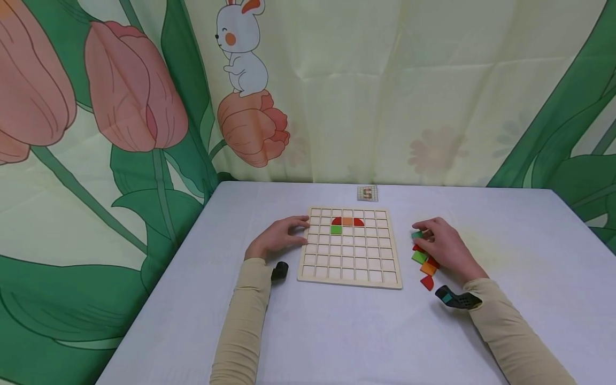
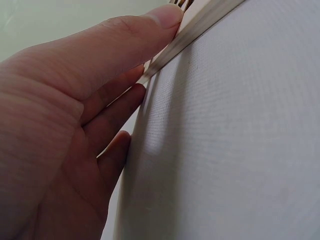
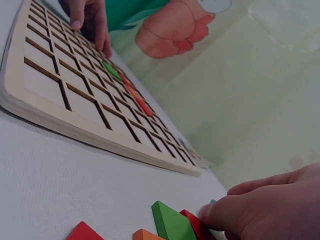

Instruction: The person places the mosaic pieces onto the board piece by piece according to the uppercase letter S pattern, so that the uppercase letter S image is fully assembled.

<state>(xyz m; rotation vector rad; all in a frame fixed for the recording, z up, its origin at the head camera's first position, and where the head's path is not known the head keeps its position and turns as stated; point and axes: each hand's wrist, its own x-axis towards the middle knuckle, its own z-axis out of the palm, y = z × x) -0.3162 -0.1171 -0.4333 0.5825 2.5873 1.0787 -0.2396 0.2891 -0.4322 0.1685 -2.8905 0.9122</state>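
Note:
A wooden grid board (image 1: 349,284) lies flat on the white table. Its upper rows hold two red quarter-round pieces (image 1: 359,222), an orange square (image 1: 347,221) between them and a green square (image 1: 336,230) below the left one. My left hand (image 1: 278,237) rests its fingertips and thumb at the board's left edge, fingers relaxed. Beyond the board's right side, my right hand (image 1: 445,247) reaches down over loose pieces. Its thumb and forefinger stand around a teal piece (image 1: 416,235), and the thumb overlaps a red piece (image 3: 196,224) in the right wrist view; I cannot tell whether it pinches either.
A green piece (image 1: 419,257), an orange piece (image 1: 428,269) and a red quarter-round (image 1: 427,282) lie below my right hand. Behind the board sits a small patterned card (image 1: 368,193). A printed curtain (image 1: 356,107) hangs along the table's back edge.

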